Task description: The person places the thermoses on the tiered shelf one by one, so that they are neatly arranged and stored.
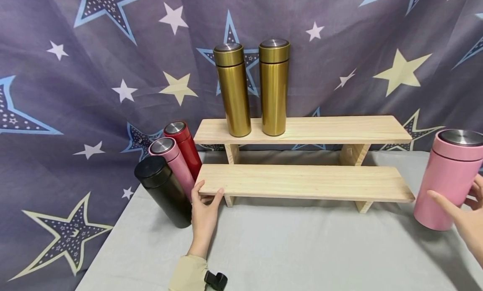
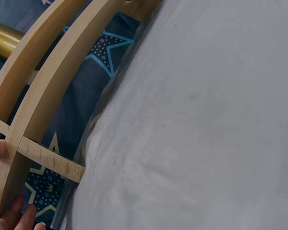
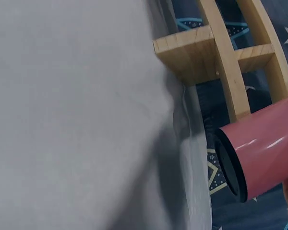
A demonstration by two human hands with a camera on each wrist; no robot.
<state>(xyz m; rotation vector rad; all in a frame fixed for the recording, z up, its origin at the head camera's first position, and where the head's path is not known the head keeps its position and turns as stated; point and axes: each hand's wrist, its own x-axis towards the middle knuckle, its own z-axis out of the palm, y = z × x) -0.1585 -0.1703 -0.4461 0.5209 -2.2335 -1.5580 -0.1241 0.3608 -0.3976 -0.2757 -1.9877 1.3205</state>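
Note:
At the right, my right hand (image 1: 466, 217) grips a wide pink thermos (image 1: 447, 182) with a steel lid top. The thermos is upright beside the right end of the wooden two-step shelf (image 1: 302, 181). Its dark base (image 3: 230, 165) shows in the right wrist view, lifted off the table. My left hand (image 1: 205, 219) pinches the front left corner of the lower step, thumb on one side and fingers on the other. On the upper step (image 1: 339, 129) stand two gold thermoses, one left (image 1: 235, 94) and one right (image 1: 274, 89).
Left of the shelf stand a black thermos (image 1: 166, 194), a slim pink thermos (image 1: 177, 163) and a red thermos (image 1: 186, 146), close together. A pale grey cloth (image 1: 294, 249) covers the table. Behind hangs a star-patterned curtain (image 1: 94, 165).

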